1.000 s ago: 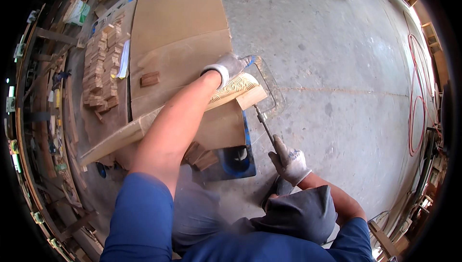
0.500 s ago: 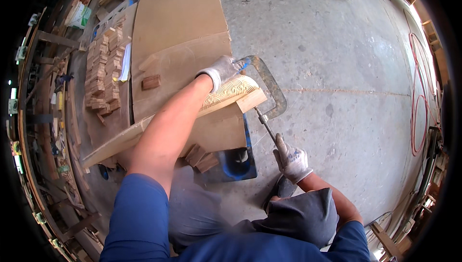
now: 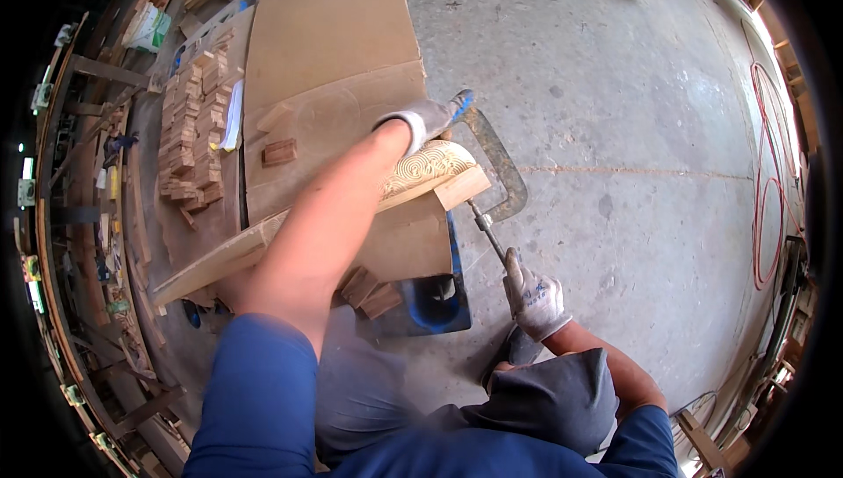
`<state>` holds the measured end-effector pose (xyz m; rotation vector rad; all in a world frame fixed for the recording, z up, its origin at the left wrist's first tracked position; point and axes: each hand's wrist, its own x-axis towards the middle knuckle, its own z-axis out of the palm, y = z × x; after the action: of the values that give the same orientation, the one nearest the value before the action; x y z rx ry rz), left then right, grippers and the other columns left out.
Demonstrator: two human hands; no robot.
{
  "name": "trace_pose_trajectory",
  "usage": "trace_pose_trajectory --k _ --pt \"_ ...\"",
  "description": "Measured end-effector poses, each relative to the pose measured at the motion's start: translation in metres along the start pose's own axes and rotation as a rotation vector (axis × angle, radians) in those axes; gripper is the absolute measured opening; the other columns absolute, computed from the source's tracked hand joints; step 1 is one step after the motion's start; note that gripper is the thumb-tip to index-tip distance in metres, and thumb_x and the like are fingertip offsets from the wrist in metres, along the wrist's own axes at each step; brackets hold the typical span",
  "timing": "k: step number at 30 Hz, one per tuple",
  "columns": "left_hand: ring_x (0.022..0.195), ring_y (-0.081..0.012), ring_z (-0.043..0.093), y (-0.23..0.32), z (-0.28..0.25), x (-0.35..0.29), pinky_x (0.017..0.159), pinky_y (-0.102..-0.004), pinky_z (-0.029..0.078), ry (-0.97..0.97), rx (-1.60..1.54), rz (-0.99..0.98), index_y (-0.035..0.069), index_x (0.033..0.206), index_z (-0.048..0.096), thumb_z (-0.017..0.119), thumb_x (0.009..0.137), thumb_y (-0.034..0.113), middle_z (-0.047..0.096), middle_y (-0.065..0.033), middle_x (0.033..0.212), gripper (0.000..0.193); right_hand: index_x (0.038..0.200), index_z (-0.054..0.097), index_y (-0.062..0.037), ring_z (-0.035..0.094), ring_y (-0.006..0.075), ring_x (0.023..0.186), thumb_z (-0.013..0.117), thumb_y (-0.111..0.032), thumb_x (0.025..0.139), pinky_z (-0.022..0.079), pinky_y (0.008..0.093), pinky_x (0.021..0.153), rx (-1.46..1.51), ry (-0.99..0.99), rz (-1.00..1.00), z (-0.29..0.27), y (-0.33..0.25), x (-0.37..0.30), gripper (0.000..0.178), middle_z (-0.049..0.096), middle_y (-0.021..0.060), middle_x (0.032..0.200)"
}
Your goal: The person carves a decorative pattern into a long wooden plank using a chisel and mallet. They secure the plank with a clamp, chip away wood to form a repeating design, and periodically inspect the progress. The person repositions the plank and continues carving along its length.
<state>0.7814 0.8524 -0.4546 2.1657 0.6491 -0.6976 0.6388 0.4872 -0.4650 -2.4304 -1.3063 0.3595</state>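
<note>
A rusty C-clamp (image 3: pixel 503 162) spans the end of a long board whose pale curved face (image 3: pixel 428 169) bears a carved swirl pattern. Between the clamp's screw tip and the board's near side sits a small pale wood block (image 3: pixel 463 187). In a grey-white glove with a blue patch, my left hand (image 3: pixel 428 120) is closed at the clamp's far corner; part of its grip is hidden. My right hand (image 3: pixel 534 300), gloved too, closes round the near end of the clamp's screw rod (image 3: pixel 493 239).
Cardboard (image 3: pixel 329 26) covers the bench beneath the board. Stacked small wood blocks (image 3: pixel 189 127) lie at the left beside white papers (image 3: pixel 233 115). One loose block (image 3: pixel 280 152) rests on the cardboard. Two more blocks (image 3: pixel 371 292) lie near a blue-black plastic pallet corner (image 3: pixel 436 307). A red hose (image 3: pixel 768 175) hangs right.
My left hand has shifted slightly right along the clamp's far end, its fingers now tilted upward. My right hand stays on the screw rod, turned a little.
</note>
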Motion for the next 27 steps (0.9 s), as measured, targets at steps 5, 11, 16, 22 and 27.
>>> trace_pose_trajectory --k 5,11,16,22,27 --pt "0.107 -0.0399 0.069 0.006 0.015 0.007 0.096 -0.0469 0.05 0.093 0.154 -0.098 -0.001 0.102 0.078 0.033 0.093 0.085 0.074 -0.0234 0.109 0.097 0.149 0.041 0.0041 0.067 0.0303 0.066 0.062 -0.01 0.092 0.053 0.043 0.053 -0.057 -0.027 0.004 0.001 0.001 0.0 0.062 0.065 0.0114 0.08" --pt "0.085 -0.0383 0.07 -0.011 0.022 0.022 0.083 -0.0476 0.052 0.171 0.144 -0.029 -0.002 0.084 0.073 0.038 0.094 0.083 0.07 -0.0228 0.083 0.093 0.146 0.045 0.0038 0.066 0.0283 0.062 0.066 -0.013 0.09 0.051 0.043 0.051 0.064 0.04 -0.02 -0.001 0.001 0.001 0.062 0.064 0.0097 0.077" --pt "0.073 -0.0355 0.067 0.004 0.015 0.002 0.076 -0.047 0.05 0.129 0.036 -0.018 -0.001 0.074 0.069 0.04 0.095 0.081 0.067 -0.0207 0.072 0.09 0.145 0.048 -0.0033 0.067 0.0322 0.065 0.07 -0.013 0.09 0.052 0.0443 0.054 0.188 0.12 0.023 -0.004 0.0 -0.001 0.06 0.065 0.012 0.08" --pt "0.071 -0.0368 0.067 0.0 0.018 0.001 0.076 -0.0475 0.05 0.144 0.023 0.009 -0.002 0.071 0.068 0.038 0.096 0.081 0.066 -0.0207 0.068 0.091 0.145 0.055 -0.0063 0.068 0.0279 0.067 0.071 -0.016 0.094 0.052 0.0369 0.058 0.513 0.159 0.116 -0.005 0.003 -0.006 0.054 0.069 0.0135 0.084" --pt "0.073 -0.0388 0.067 -0.002 0.019 0.007 0.076 -0.0476 0.05 0.175 0.178 0.049 -0.002 0.071 0.069 0.035 0.097 0.08 0.065 -0.0213 0.068 0.092 0.146 0.057 -0.0058 0.063 0.0127 0.064 0.062 -0.022 0.104 0.049 0.0275 0.058 1.269 -0.093 0.606 -0.012 0.002 -0.014 0.045 0.069 0.0048 0.08"
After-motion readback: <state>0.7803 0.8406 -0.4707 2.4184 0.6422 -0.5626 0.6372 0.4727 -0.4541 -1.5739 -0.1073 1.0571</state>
